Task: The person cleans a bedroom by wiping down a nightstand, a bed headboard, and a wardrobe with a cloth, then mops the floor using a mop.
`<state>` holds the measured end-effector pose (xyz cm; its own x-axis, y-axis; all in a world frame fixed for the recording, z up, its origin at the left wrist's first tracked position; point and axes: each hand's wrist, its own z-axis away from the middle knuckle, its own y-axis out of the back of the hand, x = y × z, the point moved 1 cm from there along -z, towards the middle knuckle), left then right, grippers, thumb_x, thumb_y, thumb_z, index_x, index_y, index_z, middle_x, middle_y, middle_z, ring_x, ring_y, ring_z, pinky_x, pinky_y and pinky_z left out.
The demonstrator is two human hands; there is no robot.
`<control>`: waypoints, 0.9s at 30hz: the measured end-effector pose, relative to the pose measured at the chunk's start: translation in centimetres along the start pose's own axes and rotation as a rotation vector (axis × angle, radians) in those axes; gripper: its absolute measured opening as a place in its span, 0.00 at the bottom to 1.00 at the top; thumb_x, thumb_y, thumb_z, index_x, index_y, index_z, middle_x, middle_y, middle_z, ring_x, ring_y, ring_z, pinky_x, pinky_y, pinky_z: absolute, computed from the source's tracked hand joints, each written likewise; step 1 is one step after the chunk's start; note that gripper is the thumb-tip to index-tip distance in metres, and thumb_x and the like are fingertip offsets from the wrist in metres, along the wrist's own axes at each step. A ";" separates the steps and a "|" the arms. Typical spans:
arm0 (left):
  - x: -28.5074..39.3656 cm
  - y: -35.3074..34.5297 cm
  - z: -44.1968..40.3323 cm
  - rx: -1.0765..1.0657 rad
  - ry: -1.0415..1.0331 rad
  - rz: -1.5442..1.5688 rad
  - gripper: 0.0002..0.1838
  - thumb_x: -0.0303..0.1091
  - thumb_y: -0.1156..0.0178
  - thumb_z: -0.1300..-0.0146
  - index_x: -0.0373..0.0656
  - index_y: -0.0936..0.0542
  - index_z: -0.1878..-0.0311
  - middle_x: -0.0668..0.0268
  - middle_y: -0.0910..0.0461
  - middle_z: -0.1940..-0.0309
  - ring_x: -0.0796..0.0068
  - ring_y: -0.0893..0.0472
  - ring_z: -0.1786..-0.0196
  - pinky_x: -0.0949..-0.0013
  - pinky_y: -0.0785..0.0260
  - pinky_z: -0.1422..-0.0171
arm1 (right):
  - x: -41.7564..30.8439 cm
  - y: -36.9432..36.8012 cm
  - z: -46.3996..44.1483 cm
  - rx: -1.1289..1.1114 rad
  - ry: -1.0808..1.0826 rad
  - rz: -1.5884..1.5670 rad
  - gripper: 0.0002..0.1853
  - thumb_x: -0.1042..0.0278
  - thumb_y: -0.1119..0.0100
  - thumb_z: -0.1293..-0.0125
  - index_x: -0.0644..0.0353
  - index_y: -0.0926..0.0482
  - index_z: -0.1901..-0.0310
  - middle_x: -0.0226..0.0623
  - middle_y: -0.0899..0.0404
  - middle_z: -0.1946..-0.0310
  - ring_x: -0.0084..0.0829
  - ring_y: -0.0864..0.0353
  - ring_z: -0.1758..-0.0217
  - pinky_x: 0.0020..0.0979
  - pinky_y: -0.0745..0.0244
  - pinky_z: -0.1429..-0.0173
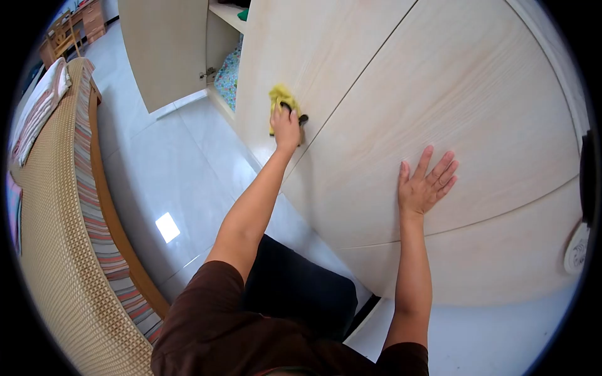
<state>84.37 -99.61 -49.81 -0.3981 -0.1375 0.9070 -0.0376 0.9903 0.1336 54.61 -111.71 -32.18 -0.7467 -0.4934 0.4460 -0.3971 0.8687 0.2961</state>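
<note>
A pale wood-grain wardrobe door [338, 37] fills the space before me. My left hand [287, 128] grips a bunched yellow cloth [283, 94] and presses it against the door beside a dark handle [304, 118]. Part of the cloth is covered by my fingers. Farther right, my right hand [425, 188] lies flat on the neighbouring door panel [483, 125], fingers spread, holding nothing.
At the upper left, another wardrobe door [166, 50] stands ajar, with patterned fabric [228, 78] inside. A bed with a woven mat [53, 194] and folded blanket [44, 109] runs along the left. Shiny floor tiles [150, 169] lie between. A wooden chair [61, 36] is far back.
</note>
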 end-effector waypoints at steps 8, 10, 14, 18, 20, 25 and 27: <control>10.2 -0.7 -1.4 0.031 -0.489 0.021 0.12 0.36 0.43 0.33 0.35 0.23 0.61 0.50 0.40 0.26 0.34 0.43 0.28 0.41 0.50 0.25 | 0.1 -0.8 0.0 0.011 -0.005 -0.008 0.36 0.36 0.56 0.27 0.45 0.40 0.24 0.51 0.51 0.21 0.52 0.53 0.18 0.51 0.58 0.19; 15.1 1.5 -2.1 0.007 -0.531 0.087 0.11 0.36 0.41 0.34 0.35 0.24 0.61 0.51 0.42 0.24 0.31 0.46 0.27 0.40 0.51 0.24 | 0.0 -0.5 0.2 0.020 0.002 -0.012 0.36 0.36 0.54 0.27 0.45 0.40 0.24 0.51 0.51 0.21 0.52 0.54 0.18 0.51 0.58 0.19; 10.9 2.8 -2.5 0.073 -0.404 0.002 0.12 0.36 0.41 0.35 0.35 0.21 0.58 0.50 0.38 0.27 0.38 0.41 0.28 0.42 0.44 0.29 | 0.1 0.3 -0.4 0.040 0.007 -0.036 0.36 0.37 0.52 0.28 0.45 0.39 0.24 0.50 0.53 0.21 0.52 0.55 0.18 0.51 0.59 0.19; -3.6 0.8 -0.1 -0.169 0.246 0.044 0.17 0.36 0.45 0.32 0.33 0.24 0.48 0.41 0.30 0.39 0.42 0.32 0.35 0.44 0.40 0.31 | 0.0 0.4 -0.3 0.008 -0.006 -0.054 0.36 0.37 0.52 0.28 0.46 0.38 0.24 0.51 0.52 0.21 0.52 0.56 0.18 0.52 0.59 0.19; -7.3 -0.2 2.4 -0.296 0.293 0.195 0.17 0.37 0.44 0.32 0.38 0.26 0.45 0.43 0.29 0.43 0.42 0.27 0.42 0.49 0.32 0.39 | 0.1 0.1 -0.3 0.013 -0.005 -0.026 0.36 0.37 0.52 0.28 0.45 0.38 0.25 0.51 0.52 0.21 0.52 0.54 0.18 0.52 0.59 0.19; 0.9 1.4 2.7 -0.256 -0.089 0.144 0.14 0.40 0.48 0.27 0.37 0.27 0.49 0.45 0.42 0.27 0.42 0.40 0.30 0.50 0.53 0.22 | 0.2 -0.2 -0.2 0.005 -0.013 0.005 0.35 0.37 0.53 0.29 0.44 0.37 0.25 0.52 0.50 0.22 0.53 0.52 0.19 0.53 0.56 0.20; 5.9 2.3 0.7 -0.283 -0.299 0.172 0.13 0.39 0.47 0.29 0.37 0.26 0.56 0.47 0.51 0.21 0.28 0.51 0.26 0.36 0.63 0.22 | 0.1 -0.2 0.1 0.014 -0.017 0.005 0.35 0.37 0.53 0.29 0.44 0.37 0.25 0.53 0.50 0.22 0.54 0.51 0.19 0.54 0.55 0.21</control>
<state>81.26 -98.15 -44.44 -0.6258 0.0815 0.7757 0.2881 0.9483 0.1328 54.60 -111.94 -32.31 -0.7577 -0.4886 0.4326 -0.4009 0.8716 0.2822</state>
